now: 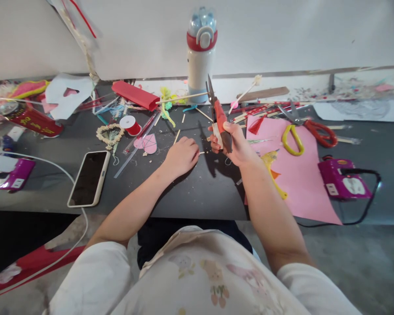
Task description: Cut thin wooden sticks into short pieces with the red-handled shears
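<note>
Pale shirt fabric [197, 280] fills my near view, both forearms [136, 203] reaching past it over the desk [210, 199]. I see red-handled pliers [221, 117] in the right hand [235, 142], fingers wrapped round the handles, nose pointing up, probably to keep the tips clear of the desk. A pale stick [184, 97] meets the nose from my angle; I can't tell whether it is gripped. The left hand [183, 156] lies low on the desk, back upward, fingers curled under, likely for steadiness; whether they hold anything stays hidden from me. Right thumb presses along the handle
</note>
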Motion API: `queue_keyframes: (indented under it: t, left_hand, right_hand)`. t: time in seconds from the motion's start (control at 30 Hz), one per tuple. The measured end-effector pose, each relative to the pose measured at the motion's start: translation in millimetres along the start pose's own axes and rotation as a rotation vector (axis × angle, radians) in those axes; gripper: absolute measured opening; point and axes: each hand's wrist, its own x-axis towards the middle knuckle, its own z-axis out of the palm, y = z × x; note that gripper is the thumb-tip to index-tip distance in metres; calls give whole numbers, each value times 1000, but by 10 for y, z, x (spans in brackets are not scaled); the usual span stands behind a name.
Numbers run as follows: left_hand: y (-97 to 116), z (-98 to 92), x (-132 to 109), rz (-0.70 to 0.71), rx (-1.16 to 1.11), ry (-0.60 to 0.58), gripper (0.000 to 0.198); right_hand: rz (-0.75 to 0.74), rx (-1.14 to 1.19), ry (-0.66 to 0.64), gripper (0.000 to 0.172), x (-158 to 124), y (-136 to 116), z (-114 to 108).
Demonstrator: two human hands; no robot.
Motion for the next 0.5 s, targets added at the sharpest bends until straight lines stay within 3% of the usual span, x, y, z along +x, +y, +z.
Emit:
queue_keyframes:
  t: [0.3,0.5]
  left_hand:
    - [-233,-206,-41,-151,-81,118,23]
    - [-330,-244,-44,-81,-97,38,20]
  right_hand:
    - [33,-8,2,43,-15,-21,3]
    - [30,-20,-13,40,-10,-4,4]
